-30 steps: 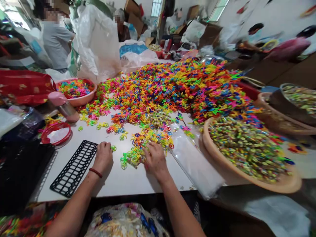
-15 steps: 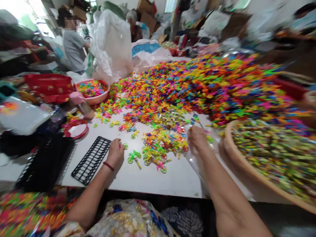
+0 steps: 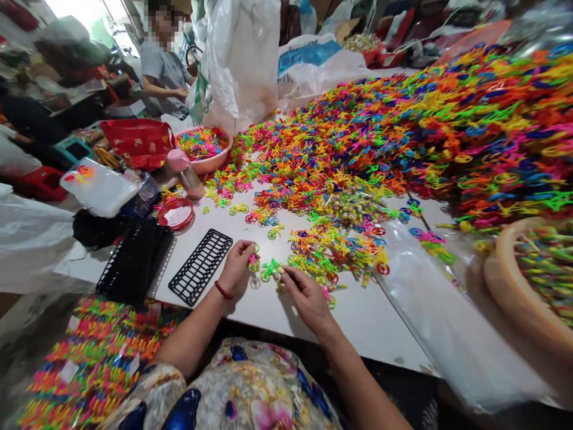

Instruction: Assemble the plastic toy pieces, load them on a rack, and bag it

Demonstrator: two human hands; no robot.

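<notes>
My left hand (image 3: 237,270) is closed in a pinch on a small pink and yellow-green plastic toy bicycle (image 3: 253,261), above the white table. My right hand (image 3: 308,297) has thumb and forefinger closed at the end of a green toy bicycle (image 3: 270,270), just right of the left hand. A striped piece seems to be at those fingertips, mostly hidden. A black plastic grid tray (image 3: 201,266) lies flat left of my left hand. Beyond the right hand spreads a loose heap of toy bicycles (image 3: 313,242) in mixed colours.
A huge toy pile (image 3: 403,143) covers the back and right. Clear plastic bags (image 3: 447,316) and a tan basin (image 3: 496,280) are at right. Stacked black trays (image 3: 136,263), a red basket (image 3: 191,218), a bottle (image 3: 191,179) and a pink basin (image 3: 219,161) stand left. A person (image 3: 163,77) is behind.
My right hand has come left from the plastic bags to the green toy bicycle, which lay on the table. My left hand stays beside the grid tray. The view has turned right-to-left and down.
</notes>
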